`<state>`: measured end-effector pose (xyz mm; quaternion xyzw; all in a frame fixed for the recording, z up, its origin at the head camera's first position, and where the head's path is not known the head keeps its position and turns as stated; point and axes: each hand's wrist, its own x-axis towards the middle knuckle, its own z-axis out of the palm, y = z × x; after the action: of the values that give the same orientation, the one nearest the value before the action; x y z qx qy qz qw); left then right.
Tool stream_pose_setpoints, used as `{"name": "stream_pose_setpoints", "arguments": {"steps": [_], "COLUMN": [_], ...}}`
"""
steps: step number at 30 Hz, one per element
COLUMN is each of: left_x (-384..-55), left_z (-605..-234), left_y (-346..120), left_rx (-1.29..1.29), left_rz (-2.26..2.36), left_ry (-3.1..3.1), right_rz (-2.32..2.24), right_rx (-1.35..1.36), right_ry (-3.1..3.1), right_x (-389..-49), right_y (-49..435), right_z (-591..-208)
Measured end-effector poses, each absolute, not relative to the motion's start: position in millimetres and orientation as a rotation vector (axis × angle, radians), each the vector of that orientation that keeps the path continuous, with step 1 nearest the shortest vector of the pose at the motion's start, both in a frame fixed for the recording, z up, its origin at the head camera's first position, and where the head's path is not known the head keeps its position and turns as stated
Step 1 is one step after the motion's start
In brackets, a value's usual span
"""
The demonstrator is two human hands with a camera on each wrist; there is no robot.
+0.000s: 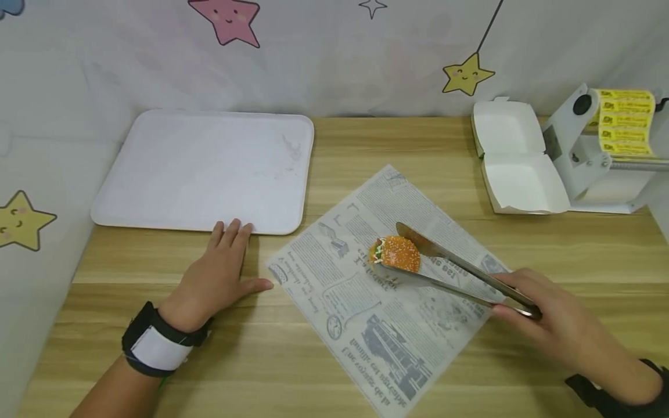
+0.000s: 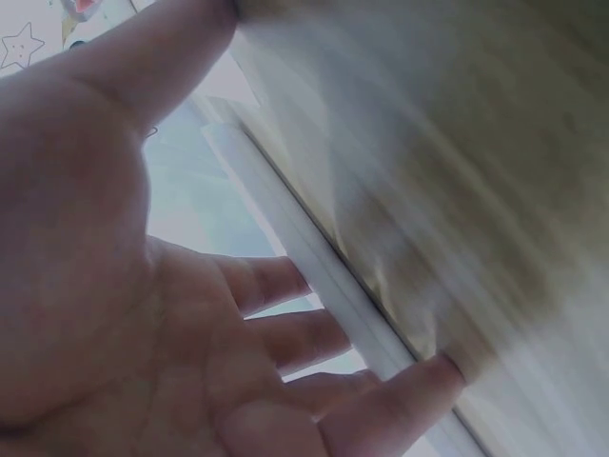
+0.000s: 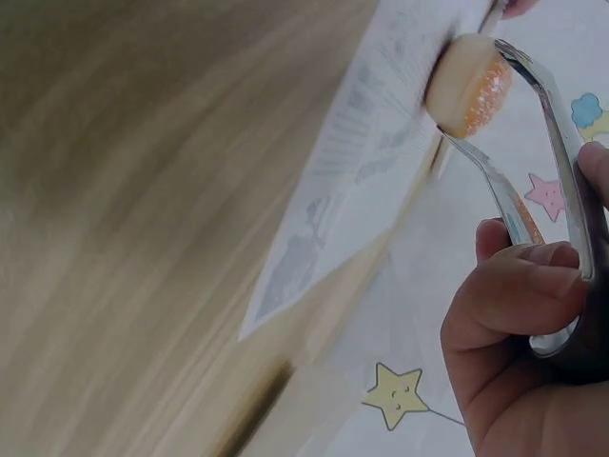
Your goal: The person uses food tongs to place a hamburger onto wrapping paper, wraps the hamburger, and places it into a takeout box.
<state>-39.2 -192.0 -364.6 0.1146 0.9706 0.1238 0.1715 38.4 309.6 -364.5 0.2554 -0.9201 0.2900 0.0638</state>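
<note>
A small sesame-bun burger [image 1: 400, 253] with greens showing at its left side sits on a printed sheet of wrapping paper [image 1: 360, 215]. My right hand [image 1: 559, 325] grips a pair of metal tongs [image 1: 470, 268] near their joined end. The tong tips lie on either side of the bun [image 3: 487, 95] in the right wrist view; from the head, the far tip stands slightly off it. My left hand [image 1: 214, 284] has its fingers spread, with the fingertips right at the near edge of a white tray [image 1: 204, 174]. Its thumb points toward the paper's left corner.
An opened white burger box [image 1: 522, 180] stands at the back right, beside a label dispenser [image 1: 575, 151] with a roll of yellow stickers [image 1: 624, 122]. Behind the wooden table [image 1: 397, 139] is a pale wall covering [image 1: 324, 58] printed with stars.
</note>
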Motion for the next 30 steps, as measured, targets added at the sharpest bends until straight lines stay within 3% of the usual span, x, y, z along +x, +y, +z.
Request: {"name": "stream_pose_setpoints", "arguments": {"steps": [12, 30], "left_x": [-37, -35], "left_z": [-364, -368], "left_y": [-191, -193], "left_rx": [0.351, 0.347], "left_rz": [0.364, 0.382], "left_ry": [2.781, 2.802], "right_rz": [0.818, 0.781], "right_rx": [0.703, 1.112], "right_ry": [-2.802, -3.007], "right_x": [16, -135], "right_y": [299, 162], "right_z": [-326, -297]}}
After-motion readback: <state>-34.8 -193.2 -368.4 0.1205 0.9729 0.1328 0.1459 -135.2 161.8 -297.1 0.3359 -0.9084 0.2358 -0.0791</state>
